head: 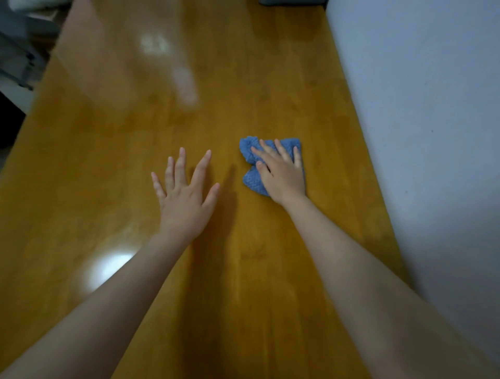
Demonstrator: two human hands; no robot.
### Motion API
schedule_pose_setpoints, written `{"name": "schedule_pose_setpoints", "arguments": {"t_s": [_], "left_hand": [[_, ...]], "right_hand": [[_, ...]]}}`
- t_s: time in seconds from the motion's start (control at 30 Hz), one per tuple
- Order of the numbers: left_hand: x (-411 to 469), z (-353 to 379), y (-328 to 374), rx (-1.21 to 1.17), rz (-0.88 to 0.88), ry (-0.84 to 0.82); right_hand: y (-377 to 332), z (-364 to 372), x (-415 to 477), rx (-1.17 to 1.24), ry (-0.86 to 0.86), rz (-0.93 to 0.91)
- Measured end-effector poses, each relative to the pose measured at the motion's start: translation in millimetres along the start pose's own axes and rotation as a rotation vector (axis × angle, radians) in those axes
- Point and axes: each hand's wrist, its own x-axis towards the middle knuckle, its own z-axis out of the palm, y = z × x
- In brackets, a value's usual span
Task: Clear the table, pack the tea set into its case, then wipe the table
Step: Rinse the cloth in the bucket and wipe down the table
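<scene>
A folded blue cloth point(253, 178) lies on the glossy orange-brown wooden table point(135, 129), right of centre. My right hand point(281, 175) presses flat on the cloth, fingers straight and spread over it. To the left of the cloth, my left hand point(186, 194) is spread with straight fingers over the bare wood and holds nothing. No tea set or case is in view.
A white wall point(419, 121) runs along the table's right edge. Grey furniture point(19, 54) stands beyond the left edge. A dark object point(292, 2) shows at the table's far end. Light reflections gleam on the wood.
</scene>
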Motion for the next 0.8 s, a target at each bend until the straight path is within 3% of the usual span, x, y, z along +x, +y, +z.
{"name": "schedule_pose_setpoints", "arguments": {"t_s": [0.4, 0.53, 0.8], "left_hand": [[-98, -33, -77, 0.032, 0.054, -0.11], [-126, -35, -81, 0.036, 0.113, -0.097], [-165, -42, -72, 0.005, 0.067, -0.126]], "right_hand": [[-115, 54, -116, -0.062, 0.003, -0.084], [-127, 60, -157, -0.065, -0.017, -0.106], [-121, 71, -238, -0.133, 0.004, -0.093]]}}
